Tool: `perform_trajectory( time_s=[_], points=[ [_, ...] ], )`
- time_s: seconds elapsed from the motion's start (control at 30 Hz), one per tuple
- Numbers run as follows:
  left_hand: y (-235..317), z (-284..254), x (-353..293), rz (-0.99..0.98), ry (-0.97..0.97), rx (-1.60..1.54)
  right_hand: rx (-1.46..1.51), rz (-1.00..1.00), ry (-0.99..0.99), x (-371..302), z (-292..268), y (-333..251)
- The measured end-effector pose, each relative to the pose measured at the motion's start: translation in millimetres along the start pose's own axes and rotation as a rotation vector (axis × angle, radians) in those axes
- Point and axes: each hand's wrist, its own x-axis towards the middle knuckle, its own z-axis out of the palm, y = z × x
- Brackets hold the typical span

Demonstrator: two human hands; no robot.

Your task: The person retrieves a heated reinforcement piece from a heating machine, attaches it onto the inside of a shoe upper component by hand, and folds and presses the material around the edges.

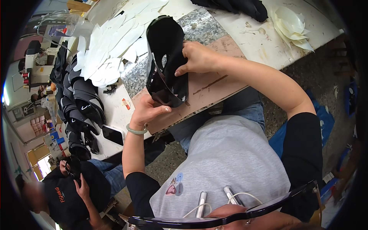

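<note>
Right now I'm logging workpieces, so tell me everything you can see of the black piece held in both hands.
The black shoe-upper piece is a glossy, flexible-looking sheet, curved, with a rounded top end and an oval cutout. It is held upright above the worktable. The right hand pinches its right edge; the left hand supports its lower end from beneath.

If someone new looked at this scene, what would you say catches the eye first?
The glossy black shoe piece held up at the centre stands out first, with the left hand under its lower end and the right hand gripping its side. To the left on the table, a heap of white cut-outs lies above a row of stacked black pieces.
</note>
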Motion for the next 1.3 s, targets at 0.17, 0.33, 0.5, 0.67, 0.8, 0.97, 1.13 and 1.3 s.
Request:
perform_trajectory(
  time_s=[0.17,0.33,0.5,0.67,0.8,0.97,1.13,1.3],
  points=[
    [5.2,-5.5,1.3,-0.103,-0.088,0.127,-0.004,-0.040,-0.003,-1.4,-4.0,-6.4],
    [10.8,-6.0,9.8,0.041,-0.156,0.170,-0.038,-0.116,0.026,-2.6,0.2,-1.5],
    [28.1,2.0,16.6,0.220,-0.249,0.550,-0.252,-0.275,0.166,-3.2,17.9,7.9],
    [15.5,1.7,26.8,0.468,-0.254,1.001,-0.249,-0.225,0.206,7.1,6.3,4.0],
    [11.9,13.1,4.4,0.212,-0.180,-0.142,0.171,0.259,-0.102,12.5,-16.5,-19.0],
    [9.2,13.6,-7.6,0.174,-0.197,0.083,-0.099,0.073,-0.079,6.5,-7.9,-9.8],
    [9.2,10.6,-8.9,0.227,-0.229,0.367,-0.124,-0.030,-0.038,5.2,-0.5,2.1],
    [7.6,13.4,-12.1,0.158,-0.214,0.139,-0.146,-0.141,0.055,1.2,3.4,3.6]
  ],
)
